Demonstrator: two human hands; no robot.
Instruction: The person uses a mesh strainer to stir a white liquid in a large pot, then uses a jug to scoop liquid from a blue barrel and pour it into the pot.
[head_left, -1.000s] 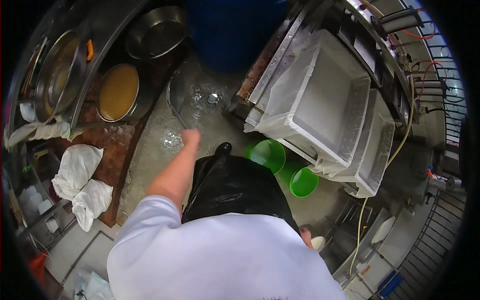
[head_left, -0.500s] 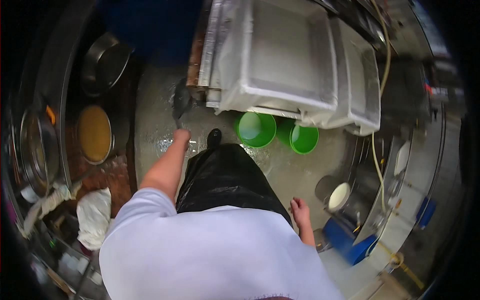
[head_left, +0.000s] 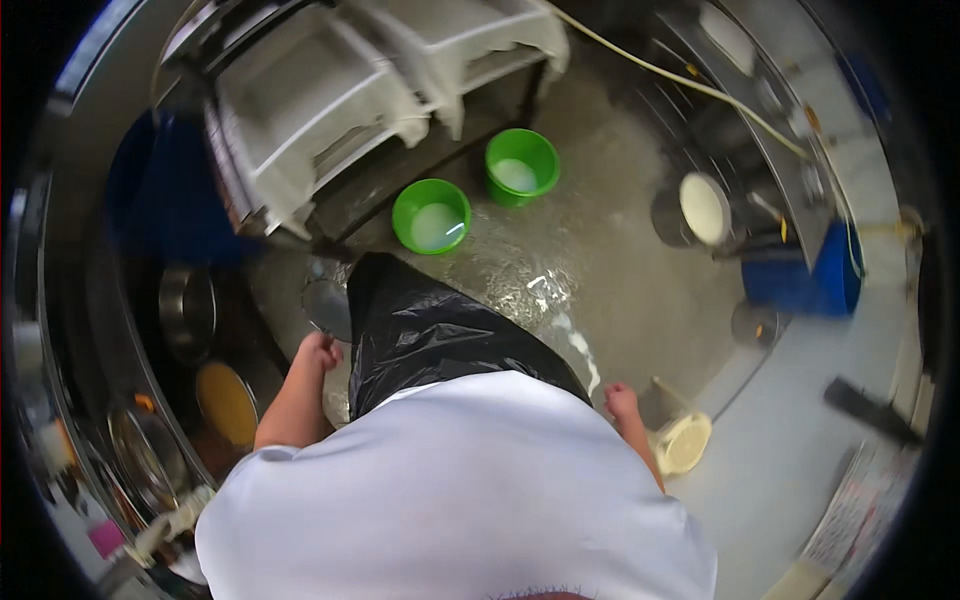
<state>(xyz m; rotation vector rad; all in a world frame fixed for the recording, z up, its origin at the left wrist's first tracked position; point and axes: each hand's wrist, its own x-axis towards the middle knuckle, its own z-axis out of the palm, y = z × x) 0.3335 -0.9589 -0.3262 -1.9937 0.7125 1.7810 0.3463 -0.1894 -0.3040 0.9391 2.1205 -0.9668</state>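
Note:
My left hand [head_left: 319, 350], low at my left side, is closed round the handle of a round metal scoop [head_left: 327, 306]. The scoop's head hangs beside my black apron [head_left: 420, 330], just above the wet floor; blur hides whether it is solid or pierced. At my other side my right hand [head_left: 621, 401] is loosely curled, and nothing shows in it. Near that hand is a cream-coloured dipper-like vessel [head_left: 684, 444] with a handle. Ahead of me two green buckets [head_left: 432, 216] stand on the floor, each with whitish liquid in the bottom.
White cloth-lined trays [head_left: 310, 110] rest on a frame above the buckets. Metal pans and a basin of yellowish liquid [head_left: 226, 402] line the left side. To the right are a pail with a pale top [head_left: 705, 208], a blue bin [head_left: 805, 275] and a hose [head_left: 690, 82].
My view has turned right, so the trays and green buckets now lie farther left. The scoop has come closer to my side. The cream-coloured vessel has come into sight near my right hand.

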